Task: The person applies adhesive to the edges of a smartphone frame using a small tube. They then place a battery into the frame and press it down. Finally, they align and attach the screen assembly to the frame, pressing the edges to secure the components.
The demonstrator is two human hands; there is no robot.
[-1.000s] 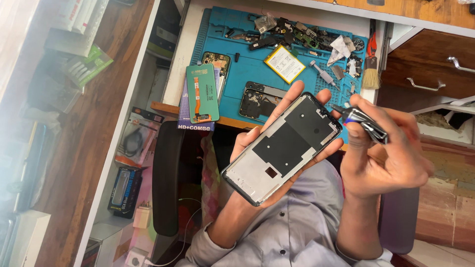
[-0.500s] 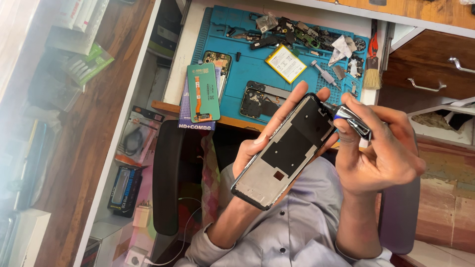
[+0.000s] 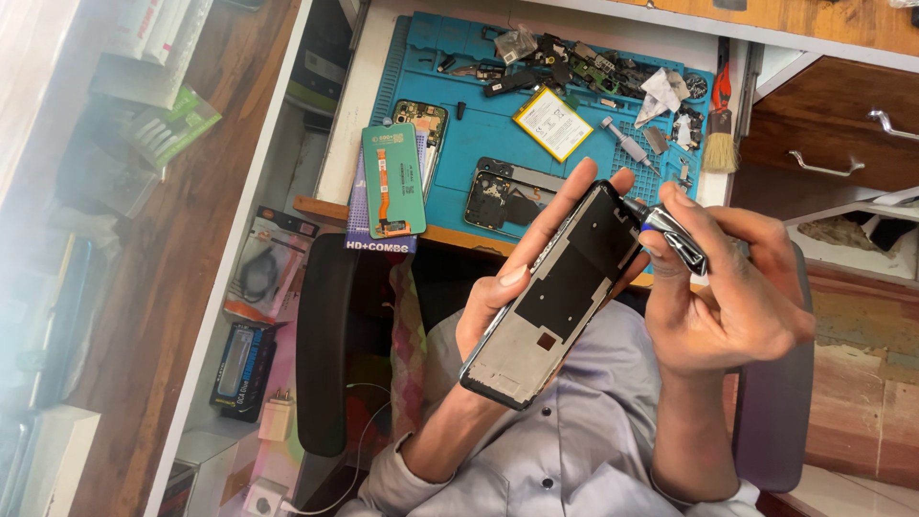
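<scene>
- Phone frame (image 3: 560, 292) sits in your left hand (image 3: 522, 273), tilted, its top end up by the desk edge and its bottom end down toward your shirt. Your fingers wrap its left edge from behind, so that hand is grasping it firmly.
- Your right hand (image 3: 728, 306) is closed around a small glue tube (image 3: 670, 235), silver and blue with a dark nozzle, and the tip touches the upper right corner of the frame.
- Frame's inner side faces you: dark plate in the middle, one small square cutout lower down, pale metal rim all round.
- Behind your hands there's the blue work mat (image 3: 479, 81) on the white desk (image 3: 349, 115), pretty cluttered.
- On the mat: a yellow-labelled battery (image 3: 552, 122), a stripped phone body (image 3: 498, 198) with dark innards just beside your fingertips, and a pile of small parts (image 3: 574, 57) along the far edge.
- A green-backed screen panel (image 3: 393, 180) with an orange flex lies on a flat box hanging over the mat's near left edge.
- A brush (image 3: 720, 144) with pale bristles lies on the right side of the desk, and wooden drawers (image 3: 833, 134) with metal handles are to the right of it.
- Down left under the desk, packaged accessories (image 3: 263, 278) sit on a shelf.
</scene>
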